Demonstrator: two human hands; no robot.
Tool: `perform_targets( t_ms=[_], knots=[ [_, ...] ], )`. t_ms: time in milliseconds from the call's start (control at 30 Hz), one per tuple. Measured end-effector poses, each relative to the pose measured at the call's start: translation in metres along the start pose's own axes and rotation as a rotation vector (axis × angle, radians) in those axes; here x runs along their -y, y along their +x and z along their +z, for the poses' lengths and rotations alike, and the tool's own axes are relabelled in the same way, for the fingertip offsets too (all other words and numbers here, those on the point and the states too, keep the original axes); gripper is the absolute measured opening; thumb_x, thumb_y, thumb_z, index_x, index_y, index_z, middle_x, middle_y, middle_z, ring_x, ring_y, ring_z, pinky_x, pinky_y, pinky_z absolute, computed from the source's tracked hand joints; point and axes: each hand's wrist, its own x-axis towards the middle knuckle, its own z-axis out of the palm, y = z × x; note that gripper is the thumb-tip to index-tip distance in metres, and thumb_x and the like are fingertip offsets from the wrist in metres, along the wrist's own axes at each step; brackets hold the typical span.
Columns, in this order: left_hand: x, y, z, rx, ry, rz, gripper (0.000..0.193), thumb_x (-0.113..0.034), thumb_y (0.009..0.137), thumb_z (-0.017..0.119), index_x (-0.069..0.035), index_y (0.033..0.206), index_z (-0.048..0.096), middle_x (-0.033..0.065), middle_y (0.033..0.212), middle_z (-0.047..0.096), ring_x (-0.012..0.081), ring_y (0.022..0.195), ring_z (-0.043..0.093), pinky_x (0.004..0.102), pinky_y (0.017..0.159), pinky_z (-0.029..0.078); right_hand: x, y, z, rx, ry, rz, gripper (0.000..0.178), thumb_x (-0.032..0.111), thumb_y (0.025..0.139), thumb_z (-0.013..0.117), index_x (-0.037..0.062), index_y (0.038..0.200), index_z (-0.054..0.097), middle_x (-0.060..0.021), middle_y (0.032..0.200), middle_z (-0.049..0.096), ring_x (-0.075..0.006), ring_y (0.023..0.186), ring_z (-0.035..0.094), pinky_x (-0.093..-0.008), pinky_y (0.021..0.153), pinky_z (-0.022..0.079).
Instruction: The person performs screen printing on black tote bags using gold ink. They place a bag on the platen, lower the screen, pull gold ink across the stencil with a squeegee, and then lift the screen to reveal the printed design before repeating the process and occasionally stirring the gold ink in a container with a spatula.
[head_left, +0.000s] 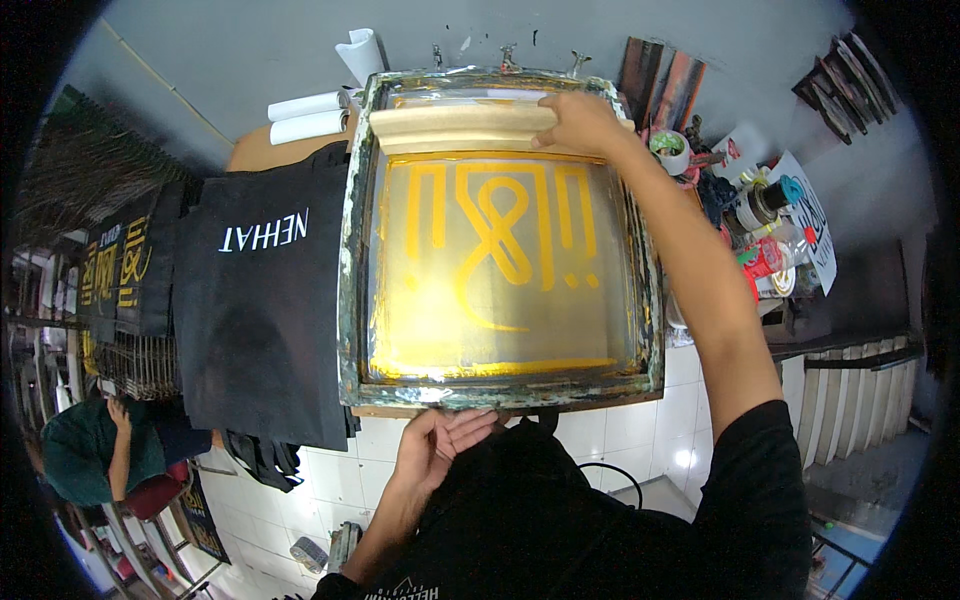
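The pale squeegee [450,132] lies across the far end of the screen frame [350,290], above the yellow design [500,235] on its mesh, its long blade spanning most of the frame's inner width, probably so one pass covers the whole motif. The right hand [578,125] pinches the squeegee near its right end, thumb in front and fingers over the back, perhaps to steer it. The left hand [450,440] is unclenched, its fingers extended side by side at the frame's near edge; whether it touches, perhaps to steady or lift, I cannot tell. Metal clamps [508,56] stand beyond the frame's far edge, likely as its hinges. Left of the frame lie black bags [265,340], seemingly stacked within reach, with white paper rolls [308,118] behind them; bottles [762,200] crowd its right side, and a seated co-worker [110,450] is farther left.
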Motion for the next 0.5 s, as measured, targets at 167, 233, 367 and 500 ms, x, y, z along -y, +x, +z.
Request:
perform_targets(
  t_ms=[167, 233, 367, 500],
  knots=[
    [-0.007, -0.005, -0.009, 0.090, -0.094, -0.129, 0.052, -0.020, 0.097, 0.042, 0.019, 0.128, 0.054, 0.0346, 0.124, 0.065, 0.0429, 0.117, 0.067, 0.0504, 0.103, 0.055, -0.002, 0.040, -0.008, -0.002, 0.001, 0.004, 0.061, 0.049, 0.072, 0.085, 0.0129, 0.120, 0.075, -0.0177, 0.104, 0.076, -0.0361, 0.100, 0.072, -0.0480, 0.089, 0.055],
    [-0.030, -0.004, -0.021, 0.288, 0.159, -0.247, 0.051, -0.027, 0.101, 0.042, 0.016, 0.124, 0.060, 0.0327, 0.115, 0.070, 0.0402, 0.107, 0.073, 0.0472, 0.093, 0.060, -0.019, 0.049, 0.006, -0.054, -0.022, 0.008, 0.062, 0.056, 0.072, 0.084, 0.0123, 0.115, 0.076, -0.0172, 0.098, 0.076, -0.0371, 0.096, 0.072, -0.0485, 0.083, 0.055],
    [-0.124, 0.032, 0.043, 0.216, 0.894, 0.458, 0.019, -0.015, 0.101, 0.061, -0.002, 0.110, 0.072, 0.0138, 0.107, 0.076, 0.0214, 0.096, 0.074, 0.0360, 0.086, 0.060, -0.006, 0.032, 0.022, -0.076, -0.170, 0.145, 0.077, 0.076, 0.069, 0.076, 0.0115, 0.111, 0.078, -0.0170, 0.090, 0.076, -0.0356, 0.088, 0.074, -0.0485, 0.077, 0.057],
    [-0.250, 0.146, 0.109, -0.215, 1.692, 1.759, 0.046, -0.022, 0.088, 0.076, -0.007, 0.130, 0.064, 0.0206, 0.128, 0.065, 0.0385, 0.120, 0.061, 0.0456, 0.103, 0.048, 0.014, 0.024, 0.023, -0.104, -0.179, 0.128, 0.084, 0.084, 0.066, 0.071, 0.0089, 0.102, 0.079, -0.0157, 0.081, 0.076, -0.0352, 0.081, 0.074, -0.0474, 0.071, 0.058]
  ],
)
